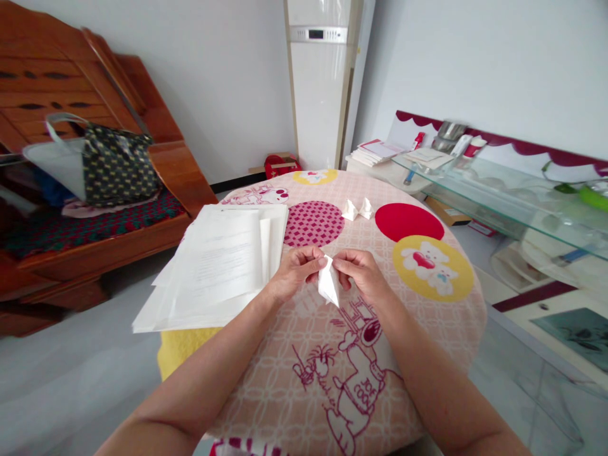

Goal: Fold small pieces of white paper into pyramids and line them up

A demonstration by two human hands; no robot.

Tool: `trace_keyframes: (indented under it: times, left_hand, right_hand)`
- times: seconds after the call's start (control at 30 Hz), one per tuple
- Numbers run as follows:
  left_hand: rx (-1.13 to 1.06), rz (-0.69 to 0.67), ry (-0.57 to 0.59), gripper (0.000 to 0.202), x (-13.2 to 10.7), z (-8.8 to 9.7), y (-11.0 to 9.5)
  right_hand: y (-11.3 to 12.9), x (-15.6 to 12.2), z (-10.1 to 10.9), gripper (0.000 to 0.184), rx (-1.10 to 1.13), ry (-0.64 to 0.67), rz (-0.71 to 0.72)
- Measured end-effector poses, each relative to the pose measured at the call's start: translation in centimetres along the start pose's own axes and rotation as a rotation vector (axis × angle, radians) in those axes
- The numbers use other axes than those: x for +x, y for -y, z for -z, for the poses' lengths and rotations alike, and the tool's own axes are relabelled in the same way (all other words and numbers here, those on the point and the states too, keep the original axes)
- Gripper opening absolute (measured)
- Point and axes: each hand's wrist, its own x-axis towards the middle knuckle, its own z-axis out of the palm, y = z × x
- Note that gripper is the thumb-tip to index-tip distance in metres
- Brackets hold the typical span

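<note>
Between my two hands, over the middle of the table, is a small piece of folded white paper [328,284]. My left hand [300,269] pinches its upper left edge between thumb and fingers. On the other side, my right hand [360,271] grips the upper right edge in the same way. The paper's lower end tapers to a point and hangs free below the fingers. Farther back stand two small folded white paper shapes, one on the left [350,209] and one on the right [366,208], close together. Curled fingertips partly hide the held paper's sides.
A stack of white paper sheets [223,253] lies on the table's left, overhanging its edge. The round table wears a patterned pink cloth [294,405]. A wooden bench [175,171] with a bag [118,166] stands left; a glass shelf [503,196] holding household items stands right.
</note>
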Motion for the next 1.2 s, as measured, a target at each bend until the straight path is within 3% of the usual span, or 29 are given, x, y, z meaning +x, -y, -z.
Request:
trace_keyframes:
  times: [0.2, 0.37, 0.5, 0.63, 0.73, 0.93, 1.2]
  left_hand:
    - [-0.084, 0.056, 0.005, 0.039, 0.1, -0.2, 0.1]
    - [-0.176, 0.010, -0.210, 0.035, 0.6, 0.3, 0.2]
    - [-0.238, 0.002, -0.373, 0.036, 1.1, 1.0, 0.5]
    - [-0.267, 0.003, -0.441, 0.038, 1.2, 1.1, 0.7]
    - [-0.272, -0.004, -0.456, 0.038, 1.1, 1.0, 0.7]
    - [-0.261, -0.020, -0.454, 0.038, 1.2, 1.0, 0.7]
    - [-0.206, 0.004, -0.376, 0.039, 1.1, 0.9, 0.8]
  right_hand:
    - [-0.5, 0.1, 0.0, 0.029, -0.029, -0.013, -0.009]
    - [-0.7, 0.3, 0.2, 0.041, -0.111, -0.133, 0.102]
    - [-0.9, 0.4, 0.4, 0.060, -0.071, -0.141, 0.078]
    - [-1.1, 0.5, 0.4, 0.044, -0.150, -0.067, 0.085]
    - [-1.4, 0.6, 0.3, 0.037, -0.160, -0.063, 0.019]
    - [-1.3, 0.5, 0.2, 0.040, -0.037, -0.051, -0.059]
    - [-0.7, 0.3, 0.1, 0.036, 0.001, -0.004, -0.115]
